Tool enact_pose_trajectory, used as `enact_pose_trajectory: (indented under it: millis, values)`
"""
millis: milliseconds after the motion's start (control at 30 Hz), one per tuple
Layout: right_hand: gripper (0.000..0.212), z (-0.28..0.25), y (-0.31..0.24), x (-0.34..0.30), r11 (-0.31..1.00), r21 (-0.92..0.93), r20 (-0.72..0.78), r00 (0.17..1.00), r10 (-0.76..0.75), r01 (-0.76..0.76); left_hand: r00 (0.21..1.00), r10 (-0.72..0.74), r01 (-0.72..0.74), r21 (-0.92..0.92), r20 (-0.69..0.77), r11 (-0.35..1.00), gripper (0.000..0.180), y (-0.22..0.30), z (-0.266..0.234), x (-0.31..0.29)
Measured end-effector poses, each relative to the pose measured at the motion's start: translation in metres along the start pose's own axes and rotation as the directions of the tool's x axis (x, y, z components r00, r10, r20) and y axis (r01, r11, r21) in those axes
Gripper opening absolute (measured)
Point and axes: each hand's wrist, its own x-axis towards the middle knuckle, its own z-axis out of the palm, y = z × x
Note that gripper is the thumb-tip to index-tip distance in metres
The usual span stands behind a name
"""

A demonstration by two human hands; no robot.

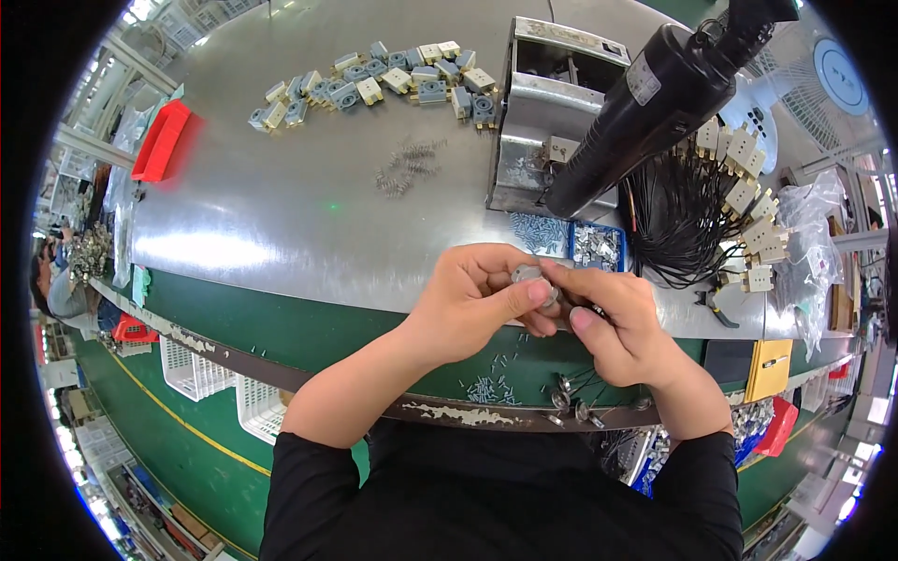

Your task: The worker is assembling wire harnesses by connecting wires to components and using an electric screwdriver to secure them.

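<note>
Both of my hands meet above the near edge of the bench. Between the thumb and fingers of my left hand [472, 304] is a small grey rounded part [526, 274]. My right hand [617, 318] is closed too, its index fingertip against that part. A small dark piece [596, 310] shows between the right thumb and index finger; its kind is hidden. Just beyond the hands lie a pile of small bluish screws [538, 231] and a blue tray [599, 245] of small metal pieces. Small silvery pins [491, 389] are scattered below the left hand.
Grey and cream socket-like blocks [398, 79] and loose springs [407, 168] lie farther back. A metal fixture [543, 112] with a black cylindrical tool [645, 117] stands right of them. Black cables [669, 224], pliers [718, 309] and a yellow pad [765, 374] are rightward; a red bin [161, 142] is left.
</note>
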Motion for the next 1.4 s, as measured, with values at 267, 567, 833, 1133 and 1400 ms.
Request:
enact_pose_trajectory:
  millis: [267,567,833,1133,1400]
  values:
    - [0.049,0.014,0.006,-0.006,0.993,0.040,-0.040,0.993,0.110,-0.109,0.938,0.344,-0.271,0.518,-0.047,0.811,0.020,-0.003,0.008,-0.003]
    - [0.042,0.004,0.003,-0.005,0.960,0.099,-0.008,0.964,0.265,-0.263,0.997,0.069,-0.080,0.376,0.043,0.923,0.025,-0.002,-0.014,0.004]
    - [0.043,-0.018,-0.015,0.014,0.989,-0.007,0.187,0.972,0.145,-0.147,0.973,-0.117,0.039,0.359,0.199,0.933,0.022,0.029,-0.013,-0.006]
    - [0.040,0.005,0.005,-0.001,0.976,0.166,0.053,0.989,0.136,-0.143,0.949,0.298,-0.282,0.692,0.100,0.665,0.024,0.001,-0.001,0.000]
    - [0.045,-0.016,0.000,0.008,0.966,0.168,0.172,0.971,0.168,-0.197,0.990,0.002,-0.030,0.196,0.143,0.980,0.023,0.005,-0.014,0.002]
